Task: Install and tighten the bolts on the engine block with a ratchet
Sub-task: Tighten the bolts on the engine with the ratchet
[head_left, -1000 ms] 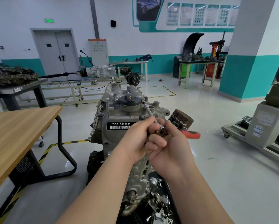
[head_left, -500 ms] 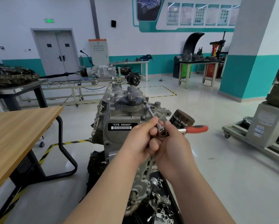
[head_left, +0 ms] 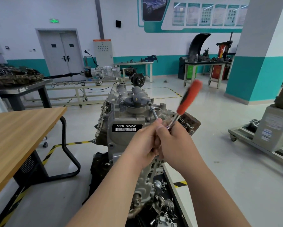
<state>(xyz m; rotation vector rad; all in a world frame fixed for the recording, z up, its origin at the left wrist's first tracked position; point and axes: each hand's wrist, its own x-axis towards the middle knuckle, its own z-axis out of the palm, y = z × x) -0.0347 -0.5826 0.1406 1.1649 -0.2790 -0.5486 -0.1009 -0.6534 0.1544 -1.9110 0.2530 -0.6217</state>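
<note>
Bright, even light fills the workshop; shadows are soft. The glossy pale grey floor (head_left: 227,136) right of the right hand (head_left: 178,145) shows dull reflections. The orange-handled steel ratchet (head_left: 189,97) above that hand is smeared by motion blur. Wide-angle distortion bends the light wooden tabletop (head_left: 23,128) left of the left hand (head_left: 144,145) and the white-and-teal pillar (head_left: 252,63) opposite.

A black tray (head_left: 180,210) low in the view carried the grey cast-metal engine block (head_left: 121,122) and a scatter of small silvery metal parts (head_left: 164,220); how the block was fixed to it could not be made out. The tray seemed to stand on the glossy pale grey floor (head_left: 227,169), which was marked with yellow-and-black striped tape (head_left: 59,145). To the left, a light wooden table on a black tube frame (head_left: 23,128) stood on the same floor.
</note>
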